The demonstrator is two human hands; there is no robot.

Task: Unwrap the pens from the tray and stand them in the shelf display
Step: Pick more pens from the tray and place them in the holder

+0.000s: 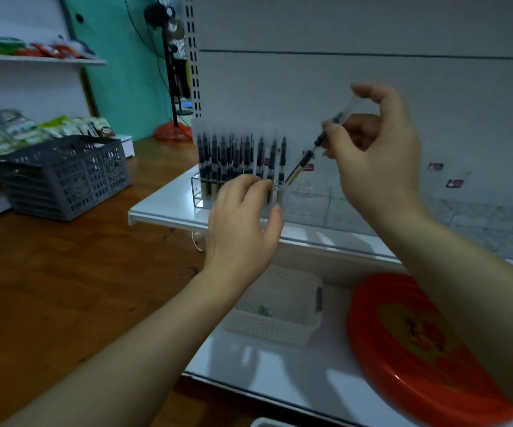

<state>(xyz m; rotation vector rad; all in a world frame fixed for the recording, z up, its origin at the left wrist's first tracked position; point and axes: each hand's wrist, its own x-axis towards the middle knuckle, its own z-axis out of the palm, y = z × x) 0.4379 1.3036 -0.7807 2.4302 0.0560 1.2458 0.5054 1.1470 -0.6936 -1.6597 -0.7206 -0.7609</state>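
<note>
My right hand (372, 143) pinches a pen (317, 146), tilted, tip just above an empty slot of the clear holder (198, 192) on the shelf (162, 211). My left hand (243, 217) rests loose against the holder. I should straighten the pen before lowering.

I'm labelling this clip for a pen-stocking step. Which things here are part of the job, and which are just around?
Part of the job:
right hand pinching a pen
left hand at the clear display
standing pens
red tray

Just around:
grey crate
white basket
fan
snack packets
</note>
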